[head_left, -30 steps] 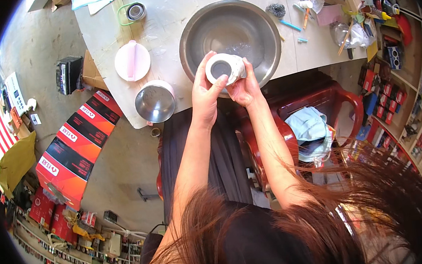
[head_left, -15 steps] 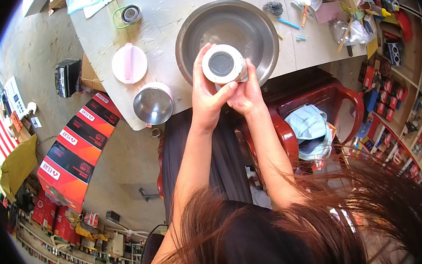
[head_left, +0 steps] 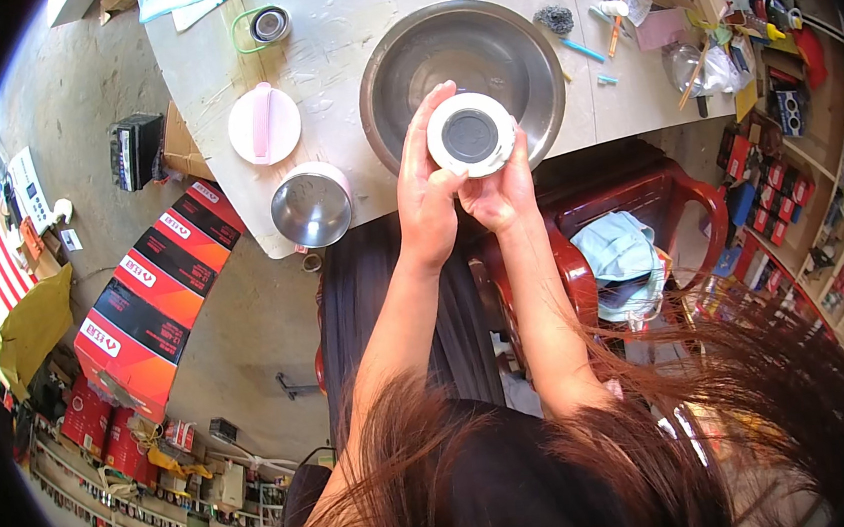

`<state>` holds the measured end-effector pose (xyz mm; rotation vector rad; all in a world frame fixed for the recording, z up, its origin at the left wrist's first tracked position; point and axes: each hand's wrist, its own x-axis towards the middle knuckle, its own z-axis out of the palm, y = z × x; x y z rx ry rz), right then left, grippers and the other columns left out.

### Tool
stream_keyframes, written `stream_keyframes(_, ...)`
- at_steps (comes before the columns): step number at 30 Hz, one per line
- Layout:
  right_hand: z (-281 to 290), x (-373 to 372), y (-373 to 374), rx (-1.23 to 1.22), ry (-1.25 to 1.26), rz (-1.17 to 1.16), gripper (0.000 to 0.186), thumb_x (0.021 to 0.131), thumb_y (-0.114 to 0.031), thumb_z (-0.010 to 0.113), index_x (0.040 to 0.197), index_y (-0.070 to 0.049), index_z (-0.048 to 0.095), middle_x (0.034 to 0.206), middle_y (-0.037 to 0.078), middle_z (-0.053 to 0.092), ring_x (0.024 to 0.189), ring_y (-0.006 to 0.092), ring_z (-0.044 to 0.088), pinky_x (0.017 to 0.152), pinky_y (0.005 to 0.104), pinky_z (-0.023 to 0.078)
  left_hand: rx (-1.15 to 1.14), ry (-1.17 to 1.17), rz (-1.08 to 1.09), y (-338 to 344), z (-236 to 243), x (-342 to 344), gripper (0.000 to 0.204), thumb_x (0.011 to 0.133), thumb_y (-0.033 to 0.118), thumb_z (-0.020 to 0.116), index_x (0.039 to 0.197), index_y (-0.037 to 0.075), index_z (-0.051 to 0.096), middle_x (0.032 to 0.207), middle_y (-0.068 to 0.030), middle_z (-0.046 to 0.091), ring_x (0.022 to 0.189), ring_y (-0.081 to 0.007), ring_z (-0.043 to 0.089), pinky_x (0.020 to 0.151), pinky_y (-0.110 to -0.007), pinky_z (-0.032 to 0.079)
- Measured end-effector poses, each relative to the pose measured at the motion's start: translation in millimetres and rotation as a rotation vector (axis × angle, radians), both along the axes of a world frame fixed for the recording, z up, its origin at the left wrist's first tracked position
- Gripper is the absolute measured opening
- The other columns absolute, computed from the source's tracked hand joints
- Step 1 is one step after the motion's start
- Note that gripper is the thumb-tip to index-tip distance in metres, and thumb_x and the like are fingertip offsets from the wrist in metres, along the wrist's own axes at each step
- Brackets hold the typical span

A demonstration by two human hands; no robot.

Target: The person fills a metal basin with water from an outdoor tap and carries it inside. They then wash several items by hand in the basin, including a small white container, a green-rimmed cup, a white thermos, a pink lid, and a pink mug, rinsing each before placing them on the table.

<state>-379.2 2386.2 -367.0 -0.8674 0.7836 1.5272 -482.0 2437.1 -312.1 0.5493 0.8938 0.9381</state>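
Table (head_left: 331, 83): pale top, scuffed, fills the upper middle of the view. Basin (head_left: 402, 59), wide and steel, sits on it near the front edge. Bottom looks dull and patchy; can't tell if there's water in it.

Left hand (head_left: 425, 205): half-curled, fingers along the left side of the white round piece (head_left: 471, 136), thumb low at its near left edge. Right hand (head_left: 502, 194): cupped, palm turned partly up, fingers against the right side and underneath, from what shows. Both have hold of the piece, neither squeezed tight by the look of it. Piece is over the near part of the basin, grey disc end facing the camera. Height above the rim: can't tell. Its far end is hidden too.

Metal cup (head_left: 312, 208), mouth up, is left of the basin by the table edge. White lid (head_left: 264, 125) with a pink bar handle lies just beyond it. Small steel part with a green loop (head_left: 270, 24) is further back. Dark scourer (head_left: 554, 19) sits right of the basin.

Handling, my view: smooth round wall, could slip if wet. Best to have the right palm carry the weight and the left steady and turn it, inside the basin rim, thumbs clear of the disc.
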Motion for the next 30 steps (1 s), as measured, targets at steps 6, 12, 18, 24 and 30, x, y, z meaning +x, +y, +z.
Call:
stream_keyframes(6,6.7,-5.1,3.0,-0.074,-0.05,0.038,0.052,0.093,-0.058,0.042,0.119,-0.015,0.056,0.109,0.001,0.065,0.093,0.0164,0.067,0.068,0.0301,0.061,-0.021,-0.094,-0.03,5.3,-0.9,-7.2,0.058,0.088,0.026,0.038,0.135,-0.008,0.043,0.142,-0.0166,0.045,0.132,-0.0236,0.04,0.113,-0.036,0.025)
stream_keyframes(12,3.3,-5.6,1.2,-0.062,-0.033,0.061,0.052,0.094,-0.058,0.039,0.119,-0.016,0.057,0.108,0.0,0.066,0.092,0.0161,0.067,0.068,0.0275,0.061,-0.022,-0.101,-0.039,4.6,-1.1,-11.5,0.061,0.089,0.033,0.04,0.135,-0.006,0.044,0.141,-0.0166,0.045,0.133,-0.0255,0.04,0.113,-0.039,0.024)
stream_keyframes(18,-6.8,2.6,-5.4,0.232,0.083,0.09,0.056,0.093,-0.058,0.041,0.117,-0.01,0.056,0.107,0.007,0.065,0.09,0.019,0.067,0.069,0.0323,0.06,0.016,-0.105,-0.052,-1.4,-7.8,-21.0,0.051,0.096,0.037,0.035,0.116,-0.005,0.057,0.134,-0.019,0.051,0.129,-0.0271,0.043,0.111,-0.039,0.027)
stream_keyframes(24,-19.9,23.1,4.6,0.058,-0.26,0.617,0.057,0.089,-0.052,0.051,0.121,-0.005,0.054,0.1,0.01,0.064,0.083,0.0211,0.065,0.068,0.0368,0.056,-0.159,0.074,-0.133,-8.5,-26.7,-44.5,0.033,0.1,0.02,0.039,0.087,0.0,0.062,0.11,-0.016,0.064,0.114,-0.0223,0.054,0.103,-0.036,0.036)
stream_keyframes(30,-84.8,57.3,30.7,-0.125,-0.696,1.376,0.064,0.074,-0.053,0.069,0.115,-0.006,0.062,0.1,0.009,0.068,0.086,0.0204,0.067,0.075,0.0381,0.054,-0.337,0.182,-0.106,-26.2,-61.9,-53.0,0.018,0.097,0.013,0.048,0.097,0.003,0.063,0.104,-0.0078,0.066,0.101,-0.0147,0.059,0.094,-0.029,0.043)
